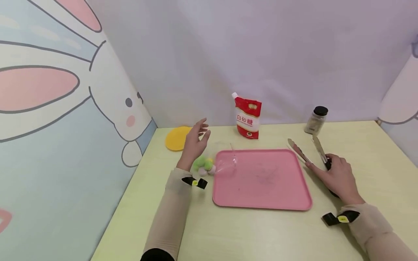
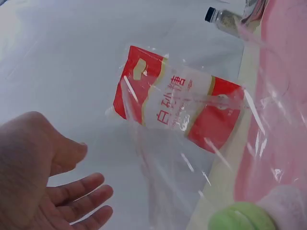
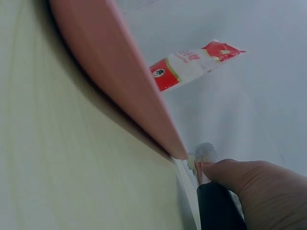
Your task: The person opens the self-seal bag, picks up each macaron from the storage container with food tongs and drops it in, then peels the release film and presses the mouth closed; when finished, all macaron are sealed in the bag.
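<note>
My right hand (image 1: pixel 341 179) grips a pair of tongs (image 1: pixel 319 148) with metal arms and black handles, just right of the pink tray (image 1: pixel 261 181). The tong arms are spread apart and point toward the back wall. In the right wrist view the thumb lies by a black handle (image 3: pixel 218 206). My left hand (image 1: pixel 196 143) is raised with fingers loosely extended, holding nothing. Beside it is a clear plastic item (image 2: pixel 172 167), perhaps a bag, overlapping the tray's left edge. Green, yellow and white round pieces (image 1: pixel 204 165) lie there; whether they are inside it I cannot tell.
A red and white sugar pouch (image 1: pixel 249 117) stands behind the tray. A small jar with a black lid (image 1: pixel 316 120) is at the back right. Left of my left hand lies a yellow disc (image 1: pixel 174 139). Walls border the table at the back and left.
</note>
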`<state>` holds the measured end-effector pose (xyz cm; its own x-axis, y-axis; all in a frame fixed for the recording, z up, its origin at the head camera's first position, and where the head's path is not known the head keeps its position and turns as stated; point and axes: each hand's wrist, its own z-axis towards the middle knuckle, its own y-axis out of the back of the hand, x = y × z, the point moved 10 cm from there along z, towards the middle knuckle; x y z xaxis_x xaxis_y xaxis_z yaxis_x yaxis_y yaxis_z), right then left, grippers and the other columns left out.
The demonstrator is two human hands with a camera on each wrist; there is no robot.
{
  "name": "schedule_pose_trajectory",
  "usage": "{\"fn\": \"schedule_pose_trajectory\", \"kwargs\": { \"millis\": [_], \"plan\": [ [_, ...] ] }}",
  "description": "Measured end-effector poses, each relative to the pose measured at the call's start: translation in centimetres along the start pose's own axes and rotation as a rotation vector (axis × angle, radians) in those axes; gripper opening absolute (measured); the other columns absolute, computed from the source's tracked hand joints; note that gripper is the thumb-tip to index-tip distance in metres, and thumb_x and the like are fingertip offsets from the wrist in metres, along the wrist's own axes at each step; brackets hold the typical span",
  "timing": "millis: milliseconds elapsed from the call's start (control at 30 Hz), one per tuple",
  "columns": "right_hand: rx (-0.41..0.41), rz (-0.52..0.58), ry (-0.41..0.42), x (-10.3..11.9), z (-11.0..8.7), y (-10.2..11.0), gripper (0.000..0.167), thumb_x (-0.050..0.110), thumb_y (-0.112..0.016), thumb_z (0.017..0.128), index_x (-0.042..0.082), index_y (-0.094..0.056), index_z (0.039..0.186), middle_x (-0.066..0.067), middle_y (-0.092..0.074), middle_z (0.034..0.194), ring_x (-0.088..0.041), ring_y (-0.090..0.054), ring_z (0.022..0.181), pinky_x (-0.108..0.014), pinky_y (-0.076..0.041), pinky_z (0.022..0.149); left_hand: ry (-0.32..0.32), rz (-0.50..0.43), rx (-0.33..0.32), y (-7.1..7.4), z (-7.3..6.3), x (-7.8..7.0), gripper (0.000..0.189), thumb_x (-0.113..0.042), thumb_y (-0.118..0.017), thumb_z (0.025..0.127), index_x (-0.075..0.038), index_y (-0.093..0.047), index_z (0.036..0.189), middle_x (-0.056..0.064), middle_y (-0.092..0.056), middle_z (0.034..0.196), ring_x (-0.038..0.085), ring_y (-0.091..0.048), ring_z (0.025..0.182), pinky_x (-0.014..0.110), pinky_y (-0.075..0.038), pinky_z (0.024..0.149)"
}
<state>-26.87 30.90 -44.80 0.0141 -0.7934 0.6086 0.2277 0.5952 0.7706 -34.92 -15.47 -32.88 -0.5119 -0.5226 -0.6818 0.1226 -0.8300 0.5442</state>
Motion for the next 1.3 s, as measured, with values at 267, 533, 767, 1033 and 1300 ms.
{"fn": "schedule_pose_trajectory", "kwargs": {
  "millis": [267,533,767,1033,1300],
  "plan": [
    [0.004,0.000,-0.008,0.4,-0.3,0.2,0.086,0.054,-0.071,0.089,-0.016,-0.046,0.132,-0.037,-0.050,0.114,-0.054,-0.046,0.104,-0.065,-0.040,0.077,0.137,0.134,0.285,-4.6,-0.2,3.5,0.043,-0.016,-0.054,0.105,-0.018,-0.049,0.148,0.003,-0.067,0.129,0.024,-0.058,0.124,0.046,-0.046,0.102],
    [-0.003,-0.010,-0.009,0.2,-0.2,0.3,0.086,0.054,-0.071,0.089,-0.016,-0.046,0.132,-0.036,-0.051,0.112,-0.053,-0.048,0.102,-0.065,-0.041,0.076,0.135,0.187,0.508,-8.4,-1.5,3.7,0.034,-0.030,-0.056,0.104,-0.020,-0.064,0.135,-0.004,-0.067,0.124,0.021,-0.056,0.120,0.048,-0.043,0.105],
    [-0.001,-0.012,-0.010,0.2,-0.1,0.1,0.087,0.055,-0.070,0.089,-0.016,-0.045,0.134,-0.035,-0.051,0.112,-0.053,-0.048,0.103,-0.065,-0.041,0.077,0.114,0.221,0.489,-8.7,-1.5,3.9,0.019,-0.031,-0.065,0.100,-0.024,-0.076,0.113,-0.009,-0.069,0.109,0.014,-0.058,0.106,0.042,-0.048,0.096],
    [0.007,-0.010,-0.013,0.2,-0.4,-0.2,0.087,0.055,-0.070,0.089,-0.016,-0.044,0.133,-0.035,-0.051,0.112,-0.051,-0.049,0.101,-0.064,-0.042,0.076,0.096,0.165,0.472,-7.9,-1.7,3.8,0.017,-0.035,-0.067,0.098,-0.026,-0.078,0.107,-0.017,-0.073,0.096,0.009,-0.060,0.094,0.034,-0.049,0.084],
    [0.001,-0.007,-0.009,0.2,-0.2,0.1,0.086,0.054,-0.071,0.089,-0.015,-0.044,0.133,-0.036,-0.050,0.113,-0.050,-0.049,0.100,-0.063,-0.042,0.075,0.051,-0.015,0.404,-5.0,-0.7,2.5,0.017,-0.028,-0.068,0.098,-0.016,-0.079,0.102,-0.005,-0.075,0.090,0.023,-0.070,0.089,0.035,-0.056,0.081]
  ]
}}
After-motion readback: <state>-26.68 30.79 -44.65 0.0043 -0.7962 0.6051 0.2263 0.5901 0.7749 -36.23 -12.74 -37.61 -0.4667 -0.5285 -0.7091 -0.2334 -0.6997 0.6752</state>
